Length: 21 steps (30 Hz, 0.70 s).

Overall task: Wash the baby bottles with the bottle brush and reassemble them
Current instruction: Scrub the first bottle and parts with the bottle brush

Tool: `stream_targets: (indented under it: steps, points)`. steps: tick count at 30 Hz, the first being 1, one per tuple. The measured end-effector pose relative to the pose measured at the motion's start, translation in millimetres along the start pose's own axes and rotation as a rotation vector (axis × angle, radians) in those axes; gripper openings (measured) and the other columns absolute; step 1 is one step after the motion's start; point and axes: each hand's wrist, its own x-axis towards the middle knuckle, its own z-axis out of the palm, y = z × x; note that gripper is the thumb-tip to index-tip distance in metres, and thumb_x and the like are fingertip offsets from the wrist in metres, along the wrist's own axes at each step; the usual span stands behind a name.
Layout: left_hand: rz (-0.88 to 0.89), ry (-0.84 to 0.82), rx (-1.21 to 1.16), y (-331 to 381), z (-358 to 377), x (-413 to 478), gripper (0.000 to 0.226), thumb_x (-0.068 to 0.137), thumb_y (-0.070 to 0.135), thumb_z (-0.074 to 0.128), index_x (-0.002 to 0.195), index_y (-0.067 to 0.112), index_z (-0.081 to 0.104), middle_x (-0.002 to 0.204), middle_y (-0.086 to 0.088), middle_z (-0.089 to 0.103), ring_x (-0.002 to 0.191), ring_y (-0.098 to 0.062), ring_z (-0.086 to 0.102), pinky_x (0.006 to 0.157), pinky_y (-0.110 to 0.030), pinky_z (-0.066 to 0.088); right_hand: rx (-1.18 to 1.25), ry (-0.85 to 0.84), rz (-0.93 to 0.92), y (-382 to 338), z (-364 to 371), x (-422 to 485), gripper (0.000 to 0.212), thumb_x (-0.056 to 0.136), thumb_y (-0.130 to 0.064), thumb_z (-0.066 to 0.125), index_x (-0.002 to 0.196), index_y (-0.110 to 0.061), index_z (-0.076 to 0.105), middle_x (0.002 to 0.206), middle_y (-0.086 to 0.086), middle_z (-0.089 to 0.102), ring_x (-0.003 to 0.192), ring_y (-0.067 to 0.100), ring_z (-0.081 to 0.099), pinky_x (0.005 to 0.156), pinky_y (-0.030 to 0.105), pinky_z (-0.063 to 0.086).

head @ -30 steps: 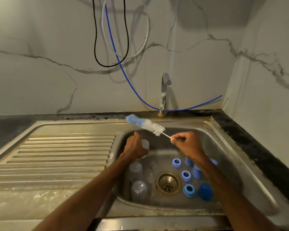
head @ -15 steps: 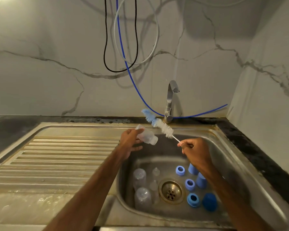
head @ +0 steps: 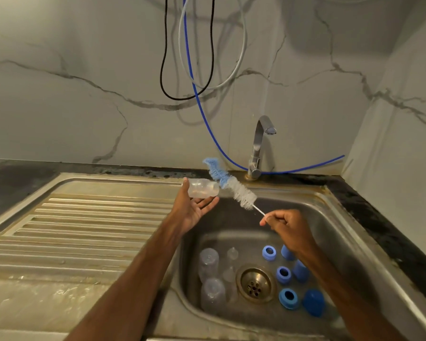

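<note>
Head view: the stainless steel sink basin [head: 312,217] holds two clear plastic bottles [head: 208,262] left of its brass drain [head: 255,283], two clear teats [head: 232,253] just beside the drain, and three blue screw rings [head: 283,275] and blue caps [head: 314,302] right of it. A ribbed draining board [head: 84,230] spreads well left of the drain. Beyond the drain, both hands are raised over the basin. The left hand [head: 194,210], palm up, holds a clear baby bottle [head: 203,189] on its side between thumb and fingers, the lower fingers loose. The bottle's mouth is just beside the blue-and-white bottle brush [head: 231,187], whose thin handle the right hand [head: 288,227] pinches.
</note>
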Motion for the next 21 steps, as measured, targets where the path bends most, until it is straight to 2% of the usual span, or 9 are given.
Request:
stream_targets:
  steps: [3, 7, 11, 14, 16, 19, 21]
  points:
    - [0.035, 0.018, -0.018, 12, -9, 1, 0.062, 0.099, 0.057, 0.055, 0.140, 0.016, 0.034, 0.128, -0.032, 0.057, 0.105, -0.037, 0.068, 0.073, -0.041, 0.065, 0.028, -0.065, 0.001, 0, -7, -7, 0.034, 0.096, -0.034, 0.066, 0.065, -0.024, 0.077, 0.052, 0.017, 0.056, 0.051, 0.028, 0.045, 0.057, 0.042, 0.040]
    - [0.113, 0.032, 0.012, 22, -17, 2, 0.067, 0.096, 0.050, 0.064, 0.145, 0.014, 0.034, 0.132, -0.032, 0.055, 0.113, -0.038, 0.066, 0.076, -0.038, 0.064, -0.007, -0.142, -0.013, -6, -12, -10, 0.042, 0.095, -0.035, 0.067, 0.057, -0.017, 0.069, 0.046, 0.009, 0.048, 0.047, 0.021, 0.041, 0.055, 0.039, 0.037]
    - [0.189, 0.121, -0.030, 23, -24, 2, 0.086, 0.091, 0.054, 0.067, 0.153, 0.006, 0.031, 0.136, -0.029, 0.054, 0.118, -0.037, 0.064, 0.075, -0.038, 0.064, -0.120, -0.140, -0.010, -5, -21, -13, 0.040, 0.093, -0.038, 0.069, 0.057, -0.020, 0.070, 0.047, 0.010, 0.056, 0.045, 0.021, 0.048, 0.056, 0.047, 0.046]
    - [0.205, 0.162, -0.052, 22, -25, 2, 0.097, 0.086, 0.059, 0.068, 0.155, 0.005, 0.028, 0.138, -0.029, 0.054, 0.119, -0.039, 0.064, 0.082, -0.044, 0.063, -0.198, -0.150, -0.004, -2, -25, -15, 0.035, 0.091, -0.042, 0.069, 0.061, -0.026, 0.071, 0.051, 0.006, 0.063, 0.051, 0.031, 0.059, 0.061, 0.050, 0.053]
    - [0.193, 0.143, -0.030, 20, -23, -1, 0.100, 0.081, 0.062, 0.067, 0.155, 0.006, 0.030, 0.138, -0.028, 0.056, 0.119, -0.041, 0.065, 0.084, -0.047, 0.063, -0.241, -0.147, 0.002, -4, -25, -18, 0.036, 0.091, -0.043, 0.069, 0.060, -0.026, 0.071, 0.048, 0.005, 0.061, 0.048, 0.030, 0.057, 0.058, 0.048, 0.053]
    - [0.221, 0.117, 0.073, 16, -18, -2, 0.088, 0.087, 0.058, 0.062, 0.151, 0.006, 0.034, 0.136, -0.026, 0.057, 0.117, -0.038, 0.066, 0.095, -0.055, 0.057, -0.308, -0.111, 0.010, -8, -26, -17, 0.042, 0.091, -0.042, 0.071, 0.054, -0.022, 0.069, 0.041, -0.002, 0.054, 0.039, 0.009, 0.045, 0.054, 0.038, 0.046]
    - [0.252, 0.108, 0.147, 12, -13, -2, 0.072, 0.098, 0.049, 0.056, 0.150, 0.005, 0.034, 0.134, -0.023, 0.058, 0.112, -0.035, 0.068, 0.096, -0.056, 0.056, -0.372, -0.089, 0.014, -10, -27, -16, 0.042, 0.090, -0.042, 0.071, 0.054, -0.021, 0.069, 0.042, -0.004, 0.055, 0.040, 0.006, 0.046, 0.054, 0.039, 0.047]
